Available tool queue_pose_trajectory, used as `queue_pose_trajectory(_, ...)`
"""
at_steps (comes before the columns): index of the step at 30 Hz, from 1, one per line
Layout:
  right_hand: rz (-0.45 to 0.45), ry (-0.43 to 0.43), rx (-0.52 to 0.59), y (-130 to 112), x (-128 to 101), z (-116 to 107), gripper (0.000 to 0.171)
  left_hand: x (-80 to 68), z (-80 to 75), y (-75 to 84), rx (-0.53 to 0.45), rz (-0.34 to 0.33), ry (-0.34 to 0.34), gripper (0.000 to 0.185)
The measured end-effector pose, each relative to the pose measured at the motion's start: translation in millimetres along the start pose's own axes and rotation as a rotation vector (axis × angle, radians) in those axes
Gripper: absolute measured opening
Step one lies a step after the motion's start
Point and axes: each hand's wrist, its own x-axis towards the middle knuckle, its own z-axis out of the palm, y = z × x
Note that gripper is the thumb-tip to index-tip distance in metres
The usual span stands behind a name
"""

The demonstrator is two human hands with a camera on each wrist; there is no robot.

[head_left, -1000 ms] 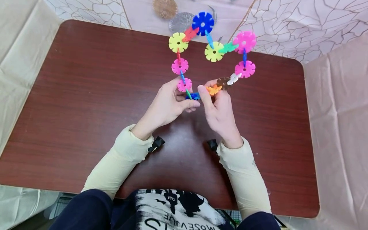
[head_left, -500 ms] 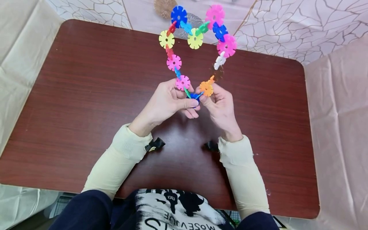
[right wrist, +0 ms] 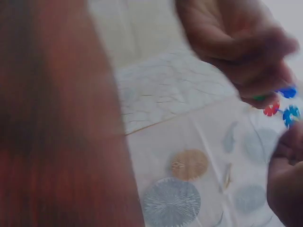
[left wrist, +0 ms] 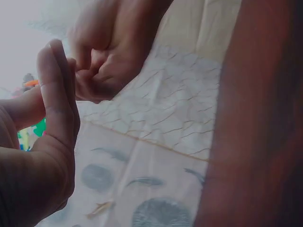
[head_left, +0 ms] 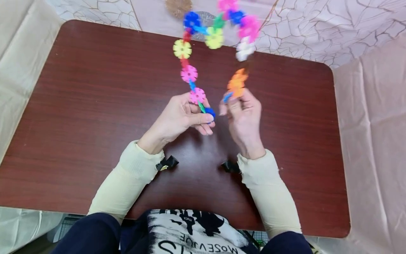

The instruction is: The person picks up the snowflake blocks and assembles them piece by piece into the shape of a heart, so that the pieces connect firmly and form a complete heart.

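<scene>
A chain of colourful plastic snowflake discs, one a pink disc (head_left: 189,73), hangs in a heart-like loop between the hands, parts of it blurred. My left hand (head_left: 182,118) pinches its left end, where a dark blue disc (head_left: 210,113) joins a green one. My right hand (head_left: 245,120) pinches the other end at the orange discs (head_left: 236,84), with a light blue disc (head_left: 227,97) at its tip. A gap lies between the dark blue and light blue discs. In the left wrist view, the fingers hide most of the chain.
A dark brown table (head_left: 95,106) lies beneath both hands. Behind it hangs a patterned cloth (head_left: 317,28), and plain beige cloth (head_left: 374,141) covers the right side. The chain's far part reaches over the table's back edge.
The dark blue disc and the light blue disc, touching half a second ago, are now apart. My right hand has moved slightly up and right; the chain's right side has swung.
</scene>
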Motion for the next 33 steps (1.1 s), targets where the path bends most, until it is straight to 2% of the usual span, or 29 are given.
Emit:
queue_pose_trajectory(3, 0.081, -0.08, -0.067, 1, -5, -1, 0.013, 0.3, -1.4, 3.8, -0.011, 0.054, 0.006, 0.023)
queue_pose_trajectory(5, 0.14, -0.087, -0.017, 2, -8, -2, 0.017, 1.3, -0.7, 5.4, -0.015, 0.075, -0.001, 0.024)
queue_pose_trajectory(8, 0.191, -0.069, 0.072, 4, -10, -4, 0.019, 2.9, 1.5, 5.5, -0.031, 0.07, -0.011, 0.024)
queue_pose_trajectory(11, 0.209, -0.054, 0.116, 7, -11, -4, 0.02, 2.6, 2.3, 5.6, -0.033, 0.066, -0.015, 0.025)
queue_pose_trajectory(15, 0.201, -0.036, 0.102, 9, -10, -5, 0.022, 1.4, 1.6, 7.8, -0.008, 0.056, -0.03, 0.025)
queue_pose_trajectory(18, 0.155, -0.052, 0.016, 8, -9, -7, 0.02, 0.3, 1.0, 9.6, 0.015, 0.039, -0.025, 0.025)
queue_pose_trajectory(22, 0.059, -0.08, -0.184, 5, -7, -12, 0.019, 0.1, 0.6, 11.1, 0.053, 0.01, -0.005, 0.026)
queue_pose_trajectory(26, 0.004, -0.105, -0.35, 1, -5, -18, 0.035, 1.2, 1.5, 12.1, 0.094, -0.009, 0.01, 0.029)
queue_pose_trajectory(29, 0.005, -0.119, -0.396, -1, -3, -21, 0.048, 1.8, 3.4, 12.7, 0.12, -0.013, 0.022, 0.032)
queue_pose_trajectory(33, 0.024, -0.129, -0.416, -1, -2, -24, 0.042, 2.4, 7.2, 13.1, 0.152, -0.016, 0.042, 0.036)
